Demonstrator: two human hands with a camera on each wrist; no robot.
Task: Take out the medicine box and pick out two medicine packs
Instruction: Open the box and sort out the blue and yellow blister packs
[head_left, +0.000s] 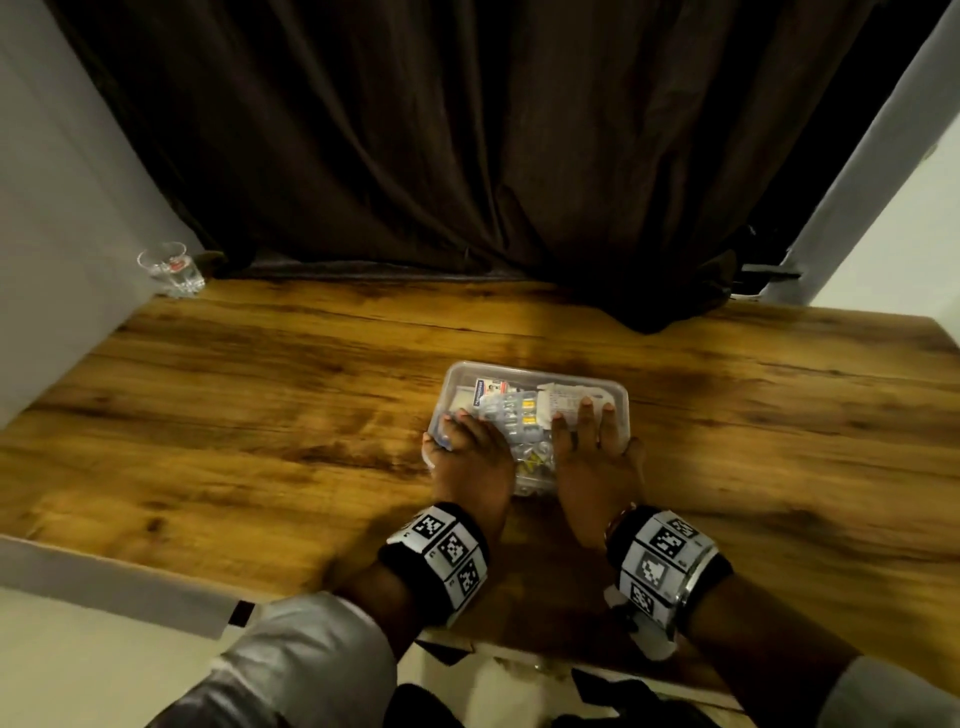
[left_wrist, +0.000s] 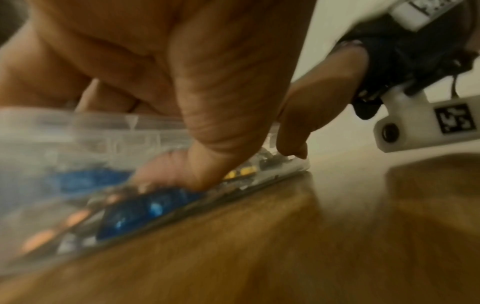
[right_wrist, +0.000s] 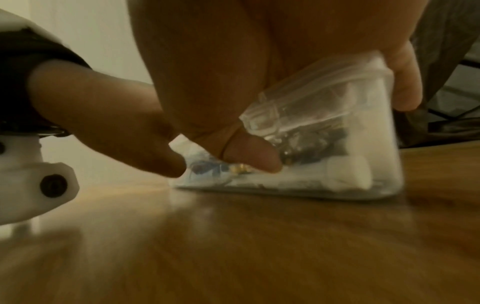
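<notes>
A clear plastic medicine box (head_left: 618, 391) with its lid on sits on the wooden table (head_left: 260, 395), in front of me. Through the plastic I see blister packs (head_left: 519, 410) and a blue-and-white carton (head_left: 487, 391). My left hand (head_left: 467, 452) grips the box's near left corner, fingers over the lid and thumb against the side wall. My right hand (head_left: 592, 447) holds the right part, fingers spread on the lid. In the left wrist view the thumb (left_wrist: 207, 144) presses the box (left_wrist: 103, 144) over a blue blister pack (left_wrist: 145, 207). In the right wrist view the right hand (right_wrist: 233, 82) clasps the box (right_wrist: 363, 164).
A drinking glass (head_left: 171, 270) stands at the table's far left corner by the wall. A dark curtain (head_left: 467, 156) hangs behind the far edge, its folds resting on the table at the back right. The table's near edge lies just under my wrists.
</notes>
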